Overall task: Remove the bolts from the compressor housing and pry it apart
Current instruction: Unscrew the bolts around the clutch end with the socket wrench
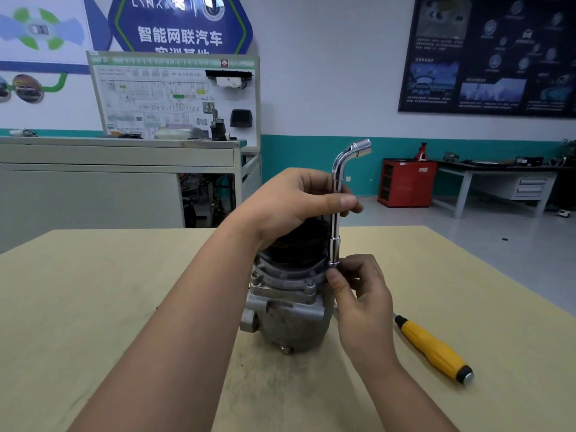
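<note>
The compressor [290,316] stands upright on the tabletop [93,307] at frame centre. The left hand [290,204] grips the shaft of an upright wrench [337,182]. The right hand [361,294] pinches its lower end at the compressor's flange. A screwdriver [433,350] lies at lower right.

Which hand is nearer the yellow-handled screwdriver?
Right. The right hand pinches the lower end of the wrench, close beside the screwdriver; the left hand grips its shaft higher up, farther away.
</note>
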`<state>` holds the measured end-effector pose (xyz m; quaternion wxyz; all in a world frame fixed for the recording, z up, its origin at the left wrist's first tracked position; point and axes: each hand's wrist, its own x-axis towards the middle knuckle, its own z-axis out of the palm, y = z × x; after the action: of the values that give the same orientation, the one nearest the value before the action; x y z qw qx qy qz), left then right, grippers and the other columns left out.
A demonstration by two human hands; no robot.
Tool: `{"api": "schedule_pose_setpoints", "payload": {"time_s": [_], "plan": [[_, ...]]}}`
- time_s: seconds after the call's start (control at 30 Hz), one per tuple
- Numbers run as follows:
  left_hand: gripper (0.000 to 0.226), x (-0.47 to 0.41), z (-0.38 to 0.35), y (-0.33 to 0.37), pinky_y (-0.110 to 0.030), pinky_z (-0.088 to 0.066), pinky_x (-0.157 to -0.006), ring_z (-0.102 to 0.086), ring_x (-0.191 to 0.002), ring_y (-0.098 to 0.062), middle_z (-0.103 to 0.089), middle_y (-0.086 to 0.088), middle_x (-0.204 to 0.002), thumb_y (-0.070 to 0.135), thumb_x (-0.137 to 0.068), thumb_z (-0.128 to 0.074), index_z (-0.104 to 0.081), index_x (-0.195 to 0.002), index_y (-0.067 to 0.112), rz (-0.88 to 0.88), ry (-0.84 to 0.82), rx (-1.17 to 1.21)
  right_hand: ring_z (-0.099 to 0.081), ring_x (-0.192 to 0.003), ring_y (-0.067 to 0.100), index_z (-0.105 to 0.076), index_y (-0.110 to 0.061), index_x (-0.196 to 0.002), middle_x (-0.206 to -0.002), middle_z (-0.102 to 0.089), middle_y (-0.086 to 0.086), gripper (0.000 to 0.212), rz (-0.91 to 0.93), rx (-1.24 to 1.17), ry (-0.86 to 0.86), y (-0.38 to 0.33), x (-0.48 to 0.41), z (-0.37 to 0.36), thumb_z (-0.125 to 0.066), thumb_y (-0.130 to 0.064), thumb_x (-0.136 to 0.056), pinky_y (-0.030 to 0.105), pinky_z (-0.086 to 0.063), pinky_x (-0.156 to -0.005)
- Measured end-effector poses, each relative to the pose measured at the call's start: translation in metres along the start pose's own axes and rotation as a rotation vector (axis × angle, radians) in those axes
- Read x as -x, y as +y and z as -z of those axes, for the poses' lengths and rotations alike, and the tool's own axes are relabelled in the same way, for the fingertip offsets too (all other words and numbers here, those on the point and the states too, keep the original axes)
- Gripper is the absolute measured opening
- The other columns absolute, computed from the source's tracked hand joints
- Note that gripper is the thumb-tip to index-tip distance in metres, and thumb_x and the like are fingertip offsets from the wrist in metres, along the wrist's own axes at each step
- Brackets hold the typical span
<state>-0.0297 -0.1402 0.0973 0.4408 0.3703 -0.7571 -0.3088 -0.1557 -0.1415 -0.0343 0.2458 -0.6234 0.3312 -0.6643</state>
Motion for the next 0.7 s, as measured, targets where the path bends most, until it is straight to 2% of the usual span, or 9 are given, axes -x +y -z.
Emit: {"api": "schedule_pose_setpoints", "payload": {"time_s": [0.13,0.23,0.33,0.43,0.6,0.7], "plan": [[0.017,0.0005,0.0009,-0.0011,-0.030,-0.051,-0.089,-0.064,-0.086,-0.005,-0.074,0.006,-0.091,0.013,-0.090,-0.059,-0.073,-0.086,0.022,-0.045,-0.016,0.028,-0.054,-0.081,0.003,-0.055,-0.023,-0.082,-0.086,-0.055,-0.005,0.024,0.011,0.004,-0.016,-0.0014,-0.0003,0.0003,-0.058,0.001,-0.088,0.010,-0.042,-0.070],[0.020,-0.0004,0.0008,-0.0035,-0.021,-0.052,-0.081,-0.067,-0.087,-0.006,-0.075,0.004,-0.091,0.006,-0.094,-0.051,-0.069,-0.097,0.016,-0.059,-0.053,0.100,-0.054,-0.083,0.003,-0.056,-0.024,-0.083,-0.087,-0.055,-0.005,0.025,0.011,0.002,-0.029,-0.0012,-0.0006,0.0009,-0.056,0.001,-0.089,0.011,-0.042,-0.070],[0.022,-0.0010,0.0004,-0.0051,-0.019,-0.052,-0.080,-0.068,-0.087,-0.007,-0.075,0.002,-0.089,0.003,-0.095,-0.048,-0.066,-0.101,0.014,-0.062,-0.070,0.154,-0.054,-0.084,0.003,-0.057,-0.025,-0.085,-0.089,-0.055,-0.005,0.026,0.005,-0.007,-0.039,-0.0003,-0.0003,0.0021,-0.055,0.000,-0.090,0.010,-0.042,-0.072],[0.022,-0.0006,0.0000,-0.0043,-0.018,-0.052,-0.077,-0.068,-0.083,-0.007,-0.075,0.002,-0.085,0.000,-0.094,-0.048,-0.066,-0.095,0.012,-0.065,-0.080,0.176,-0.054,-0.088,0.001,-0.058,-0.026,-0.091,-0.092,-0.055,-0.005,0.025,0.006,0.004,-0.050,0.0004,0.0004,0.0024,-0.053,-0.002,-0.092,0.009,-0.042,-0.074],[0.019,-0.0005,0.0000,-0.0029,-0.019,-0.054,-0.079,-0.068,-0.080,-0.006,-0.074,0.004,-0.077,0.000,-0.092,-0.052,-0.063,-0.086,0.014,-0.062,-0.069,0.151,-0.052,-0.089,-0.004,-0.061,-0.017,-0.098,-0.094,-0.054,-0.005,0.015,0.022,0.022,-0.036,0.0016,0.0003,0.0006,-0.050,-0.010,-0.093,0.004,-0.038,-0.075],[0.017,-0.0006,0.0004,-0.0030,-0.018,-0.053,-0.077,-0.068,-0.080,-0.006,-0.074,0.005,-0.076,0.001,-0.090,-0.056,-0.063,-0.084,0.015,-0.056,-0.067,0.157,-0.053,-0.088,-0.001,-0.064,-0.012,-0.099,-0.092,-0.054,-0.003,0.023,0.007,-0.020,-0.025,0.0004,0.0012,0.0000,-0.046,-0.022,-0.090,0.006,-0.039,-0.074]]}}
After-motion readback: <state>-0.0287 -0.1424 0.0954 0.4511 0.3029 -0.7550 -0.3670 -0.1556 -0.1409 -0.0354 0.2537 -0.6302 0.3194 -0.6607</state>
